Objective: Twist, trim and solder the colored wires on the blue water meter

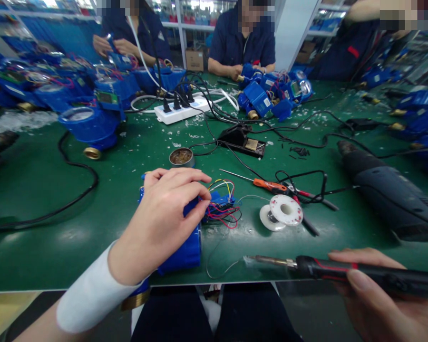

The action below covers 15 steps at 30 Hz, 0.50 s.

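Note:
My right hand [381,289] is wrapped around a black and red soldering iron [328,268], its tip pointing left over the table's front edge. A thin strand of solder wire [219,276] curls close to that tip. My left hand [171,204] reaches over a blue water meter [185,251] and mostly covers it. Its thumb and index finger pinch at the red and black wires [223,213] on the meter's right side; the exact contact is partly hidden. The solder spool [286,210], white with red specks, lies right of those wires.
Behind the meter stands a round tin [181,157], beside a soldering iron stand [242,141]. An orange screwdriver [269,185] lies near a heat gun [388,190]. Cables run from a white power strip [183,108]. More blue meters [89,121] and co-workers [242,42] are across the table.

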Available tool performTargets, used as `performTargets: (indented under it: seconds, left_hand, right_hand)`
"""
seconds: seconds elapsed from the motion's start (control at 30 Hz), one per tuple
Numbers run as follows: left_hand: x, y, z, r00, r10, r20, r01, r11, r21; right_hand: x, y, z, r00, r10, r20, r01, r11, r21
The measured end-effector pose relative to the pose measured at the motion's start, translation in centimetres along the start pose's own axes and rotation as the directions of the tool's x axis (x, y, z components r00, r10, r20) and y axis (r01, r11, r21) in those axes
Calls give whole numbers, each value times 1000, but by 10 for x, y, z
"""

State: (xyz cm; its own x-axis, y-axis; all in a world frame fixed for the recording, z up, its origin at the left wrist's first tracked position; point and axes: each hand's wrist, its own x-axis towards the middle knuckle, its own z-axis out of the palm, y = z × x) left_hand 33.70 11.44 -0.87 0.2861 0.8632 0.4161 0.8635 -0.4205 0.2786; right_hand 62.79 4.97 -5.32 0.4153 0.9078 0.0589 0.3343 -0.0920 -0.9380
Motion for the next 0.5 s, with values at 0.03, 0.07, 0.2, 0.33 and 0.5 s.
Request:
performTargets:
  seconds: [0.03, 0.07, 0.2, 0.33, 0.5]
  left_hand:
    - [0, 0, 0, 1000, -4, -1, 4, 1000, -2]
    - [0, 1, 0, 1000, -6, 0, 6, 1000, -4]
    - [0, 1, 0, 1000, -5, -7, 5, 1000, -13]
    - [0, 0, 0, 1000, -6, -5, 6, 1000, -31]
    - [0, 1, -1, 1000, -17, 19, 18, 999, -31]
  right_hand:
    - [0, 0, 0, 1000, 7, 2, -7, 1000, 12]
    - [1, 1, -1, 1000, 14, 7, -14, 999, 29]
    - [-1, 4, -2, 997, 33, 64, -38, 996, 80]
    - [-3, 6, -3, 994, 45, 97, -52, 996, 75]
    - [-3, 8, -2, 996, 7, 88, -8, 1000, 18]
